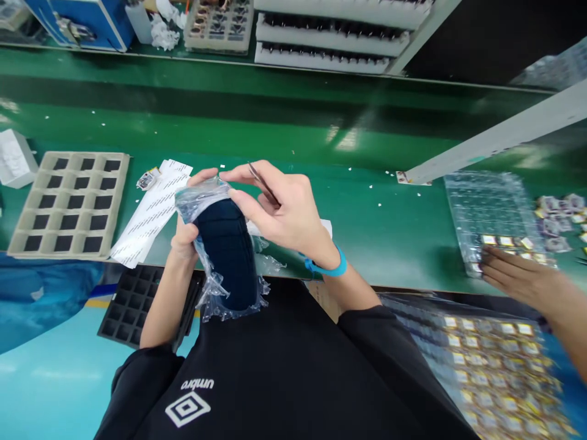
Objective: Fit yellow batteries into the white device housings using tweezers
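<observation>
A stack of dark blue-black pads (227,250) in torn clear plastic wrap (204,195) is held up in front of my chest. My left hand (184,238) grips the pack from its left side, with the thumb at its edge and fingers behind it. At the top of the pack, my right hand (288,205) has thumb and index finger at the plastic. Dark tweezers (265,183) are tucked in the same hand, pointing up and left. A blue band (337,263) circles my right wrist.
Left on the green bench are a beige compartment tray (77,162), printed white strips (149,214) and a small part (148,179). At right, another person's hand (518,275) reaches into a clear tray (486,201). A white post (495,125) rises from the bench. Black trays (132,305) sit below.
</observation>
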The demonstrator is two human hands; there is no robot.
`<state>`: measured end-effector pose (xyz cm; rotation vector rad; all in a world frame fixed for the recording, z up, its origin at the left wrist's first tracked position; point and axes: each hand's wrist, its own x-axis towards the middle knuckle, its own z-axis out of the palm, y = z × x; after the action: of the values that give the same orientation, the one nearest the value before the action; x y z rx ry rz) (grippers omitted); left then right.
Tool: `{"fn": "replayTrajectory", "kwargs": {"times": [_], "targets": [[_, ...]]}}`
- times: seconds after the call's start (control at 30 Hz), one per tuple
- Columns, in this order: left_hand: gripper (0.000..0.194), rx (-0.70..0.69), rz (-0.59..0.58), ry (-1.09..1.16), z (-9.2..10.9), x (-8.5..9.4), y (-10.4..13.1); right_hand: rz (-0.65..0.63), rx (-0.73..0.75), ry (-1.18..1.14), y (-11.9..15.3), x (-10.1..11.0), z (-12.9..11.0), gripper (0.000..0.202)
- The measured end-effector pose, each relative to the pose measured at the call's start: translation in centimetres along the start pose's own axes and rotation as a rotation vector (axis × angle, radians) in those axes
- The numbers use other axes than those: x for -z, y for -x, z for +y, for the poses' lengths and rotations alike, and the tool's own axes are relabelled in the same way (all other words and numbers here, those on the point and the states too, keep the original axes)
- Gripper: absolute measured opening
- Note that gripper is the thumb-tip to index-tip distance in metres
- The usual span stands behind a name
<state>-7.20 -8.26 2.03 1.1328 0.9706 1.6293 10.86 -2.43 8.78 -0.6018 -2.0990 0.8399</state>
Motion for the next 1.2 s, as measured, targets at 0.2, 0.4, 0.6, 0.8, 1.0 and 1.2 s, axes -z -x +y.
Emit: {"fn": "replayTrajectory", "kwargs": {"times": [0.2,0.4,0.6,0.8,1.0,1.2], "targets": [[0.082,-0.083,0.032,-0.177,0.6,-0.1,0.0,-0.148,0.082,0.109,-1.6,2.0,0.8,0.026],[0.082,-0.141,0.067,-0.493,1.8,-0.5,0.2,-0.290,0.199,0.424,-2.3,2.6,1.4,0.026],[0.057,-0.101,0.195,-0.655,1.9,-1.1,0.2,-0.173,0.199,0.572,-1.7,2.2,1.5,0.034],[0.051,-0.084,0.190,-0.605,1.8,-1.3,0.8,-0.140,0.378,0.761,0.1,2.4,0.7,0.025],[0.054,-0.260,0.189,-0.645,1.7,-1.6,1.6,-0.099,0.375,0.756,2.0,2.3,0.4,0.017],[0.056,-0.399,0.095,-0.672,2.7,-1.8,1.6,-0.025,0.253,0.259,0.9,2.5,1.0,0.021]]}}
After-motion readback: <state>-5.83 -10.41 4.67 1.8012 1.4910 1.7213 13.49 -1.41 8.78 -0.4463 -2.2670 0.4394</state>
